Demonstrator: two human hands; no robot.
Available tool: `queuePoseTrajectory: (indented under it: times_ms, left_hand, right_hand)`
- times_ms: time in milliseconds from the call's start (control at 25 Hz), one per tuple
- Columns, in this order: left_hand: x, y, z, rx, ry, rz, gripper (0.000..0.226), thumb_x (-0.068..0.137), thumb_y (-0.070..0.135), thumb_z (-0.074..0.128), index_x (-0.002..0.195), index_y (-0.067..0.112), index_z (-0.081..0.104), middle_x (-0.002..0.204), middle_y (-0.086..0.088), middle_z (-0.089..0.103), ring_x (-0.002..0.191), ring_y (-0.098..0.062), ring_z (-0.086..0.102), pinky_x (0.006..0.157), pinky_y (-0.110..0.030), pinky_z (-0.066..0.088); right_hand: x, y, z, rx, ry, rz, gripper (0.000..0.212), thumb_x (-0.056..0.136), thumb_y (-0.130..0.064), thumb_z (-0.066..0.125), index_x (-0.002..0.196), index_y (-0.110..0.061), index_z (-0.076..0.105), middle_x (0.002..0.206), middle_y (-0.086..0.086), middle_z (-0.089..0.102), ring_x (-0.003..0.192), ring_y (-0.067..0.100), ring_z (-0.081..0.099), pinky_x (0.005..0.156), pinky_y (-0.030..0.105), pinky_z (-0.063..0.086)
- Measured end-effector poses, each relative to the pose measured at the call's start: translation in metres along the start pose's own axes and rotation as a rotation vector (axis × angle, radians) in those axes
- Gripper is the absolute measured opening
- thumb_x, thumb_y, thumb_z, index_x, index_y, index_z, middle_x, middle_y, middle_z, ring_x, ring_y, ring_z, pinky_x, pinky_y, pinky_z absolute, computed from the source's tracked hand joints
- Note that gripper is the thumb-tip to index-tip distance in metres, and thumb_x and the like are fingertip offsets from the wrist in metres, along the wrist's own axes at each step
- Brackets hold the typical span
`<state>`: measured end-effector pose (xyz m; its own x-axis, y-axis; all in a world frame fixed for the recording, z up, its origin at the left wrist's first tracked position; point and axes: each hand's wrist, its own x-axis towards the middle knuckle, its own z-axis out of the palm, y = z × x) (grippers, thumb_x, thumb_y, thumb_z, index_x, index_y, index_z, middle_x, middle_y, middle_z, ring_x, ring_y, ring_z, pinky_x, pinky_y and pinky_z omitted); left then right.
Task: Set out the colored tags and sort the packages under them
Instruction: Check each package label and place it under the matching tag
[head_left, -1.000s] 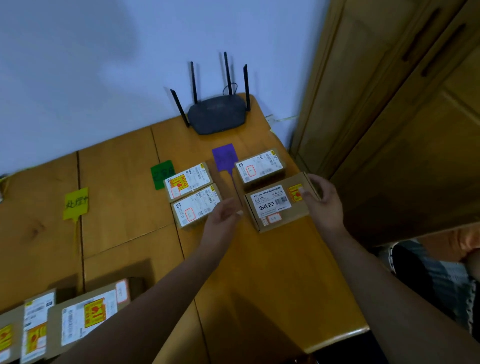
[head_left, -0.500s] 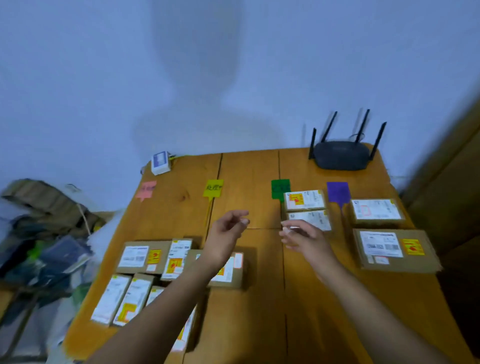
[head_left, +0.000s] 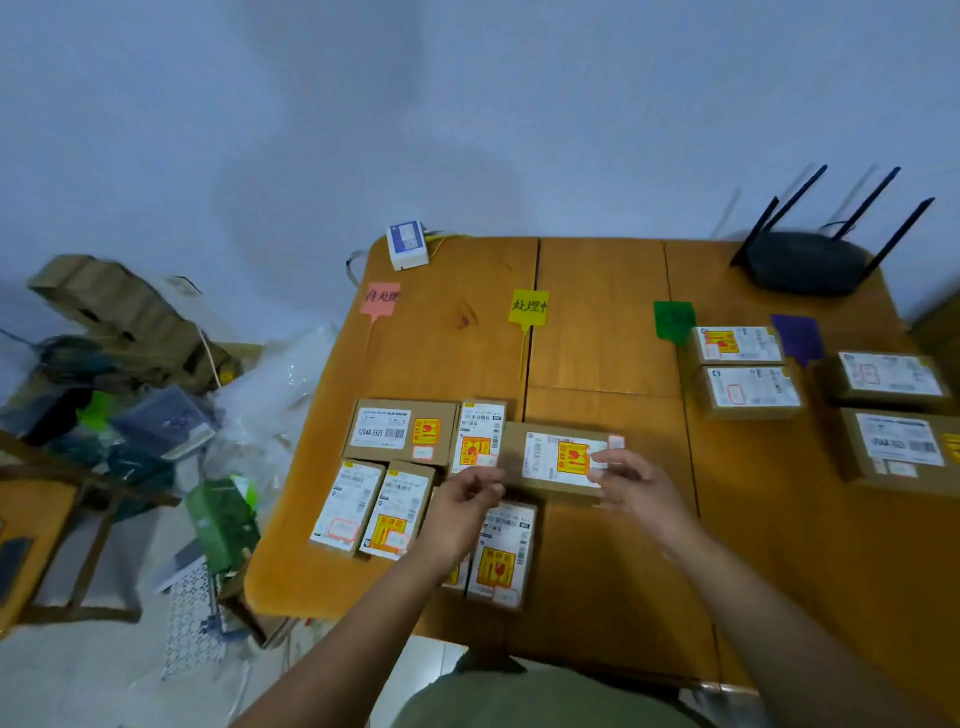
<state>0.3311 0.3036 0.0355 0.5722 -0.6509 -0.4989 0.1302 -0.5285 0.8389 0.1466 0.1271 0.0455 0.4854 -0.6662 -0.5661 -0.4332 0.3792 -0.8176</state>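
Observation:
Four tags lie in a row across the far side of the wooden table (head_left: 613, 571): pink (head_left: 381, 298), yellow (head_left: 528, 306), green (head_left: 674, 320) and purple (head_left: 797, 338). Two labelled packages (head_left: 737, 344) (head_left: 753, 389) sit below the green tag. Two more (head_left: 888, 376) (head_left: 898, 447) sit below the purple one. Several packages are bunched at the near left (head_left: 402, 431). One brown package (head_left: 558, 457) lies crosswise at the bunch's right. My left hand (head_left: 462, 499) hovers loosely curled at its left end. My right hand (head_left: 639, 488) reaches over its right end, fingers apart, holding nothing.
A black router (head_left: 810, 265) with antennas stands at the far right corner. A small white box (head_left: 408, 244) with cables sits at the far left corner. Bags, plastic wrap and clutter (head_left: 156, 415) fill the floor left of the table, beside a wooden chair (head_left: 41, 519).
My head has turned left. Both hands left the packages under the purple tag and came across to the bunch at the near left, closing in on the crosswise package.

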Motion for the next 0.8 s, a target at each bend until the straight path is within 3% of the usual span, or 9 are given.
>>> queuePoseTrajectory:
  times_ms: [120, 280, 320, 440, 520, 640, 800]
  left_hand:
    - [0.005, -0.031, -0.020, 0.154, -0.080, -0.033, 0.013, 0.102, 0.021, 0.063, 0.108, 0.030, 0.070, 0.109, 0.005, 0.074, 0.088, 0.001, 0.074, 0.071, -0.020, 0.061]
    - [0.013, -0.049, -0.020, 0.449, -0.105, -0.004, 0.018, 0.100, 0.029, 0.063, 0.117, 0.034, 0.065, 0.117, 0.010, 0.072, 0.087, 0.007, 0.065, 0.062, -0.010, 0.053]
    - [0.014, -0.050, -0.017, 0.517, -0.101, 0.009, 0.028, 0.098, 0.030, 0.064, 0.126, 0.031, 0.064, 0.122, 0.008, 0.070, 0.092, 0.003, 0.064, 0.067, -0.011, 0.053]
    - [0.018, -0.058, -0.002, 0.648, -0.102, 0.024, 0.056, 0.096, 0.029, 0.064, 0.150, 0.024, 0.049, 0.141, -0.002, 0.056, 0.125, -0.018, 0.058, 0.098, -0.033, 0.055]
    - [0.018, -0.062, 0.008, 0.668, -0.102, 0.002, 0.067, 0.096, 0.027, 0.064, 0.157, 0.024, 0.038, 0.149, -0.007, 0.046, 0.139, -0.025, 0.047, 0.111, -0.041, 0.050]
    - [0.014, -0.067, 0.024, 0.772, -0.067, -0.025, 0.082, 0.094, 0.032, 0.067, 0.162, 0.020, 0.022, 0.154, -0.010, 0.035, 0.144, -0.027, 0.037, 0.115, -0.043, 0.045]
    - [0.011, -0.075, 0.040, 0.959, -0.024, -0.034, 0.118, 0.086, 0.057, 0.072, 0.166, 0.011, -0.002, 0.159, -0.013, 0.022, 0.148, -0.030, 0.027, 0.121, -0.041, 0.036]
  right_hand:
    - [-0.001, 0.013, 0.024, -0.052, 0.045, 0.037, 0.029, 0.098, 0.000, 0.067, 0.125, -0.011, 0.068, 0.130, 0.021, 0.068, 0.101, 0.023, 0.067, 0.091, 0.043, 0.058]
    - [0.007, 0.022, 0.040, -0.223, 0.115, 0.005, 0.044, 0.091, -0.005, 0.078, 0.131, -0.018, 0.066, 0.126, 0.008, 0.068, 0.116, 0.027, 0.066, 0.087, 0.034, 0.057]
    - [0.012, 0.021, 0.042, -0.285, 0.132, -0.021, 0.050, 0.088, -0.005, 0.080, 0.133, -0.018, 0.065, 0.127, 0.007, 0.067, 0.117, 0.026, 0.065, 0.087, 0.034, 0.056]
    - [0.034, 0.018, 0.043, -0.547, 0.186, -0.177, 0.066, 0.080, -0.009, 0.086, 0.140, -0.020, 0.060, 0.137, 0.009, 0.062, 0.120, 0.023, 0.057, 0.088, 0.028, 0.052]
    - [0.049, 0.017, 0.039, -0.791, 0.180, -0.219, 0.085, 0.078, -0.019, 0.088, 0.153, -0.024, 0.048, 0.155, 0.009, 0.050, 0.144, 0.033, 0.041, 0.111, 0.042, 0.043]
    - [0.064, 0.022, 0.032, -1.040, 0.107, -0.214, 0.108, 0.081, -0.038, 0.085, 0.166, -0.032, 0.019, 0.175, 0.001, 0.020, 0.162, 0.035, 0.006, 0.126, 0.057, 0.017]
    - [0.066, 0.037, 0.020, -1.074, 0.068, -0.187, 0.111, 0.084, -0.045, 0.080, 0.167, -0.036, 0.007, 0.176, -0.003, 0.017, 0.162, 0.032, 0.005, 0.127, 0.055, 0.015]
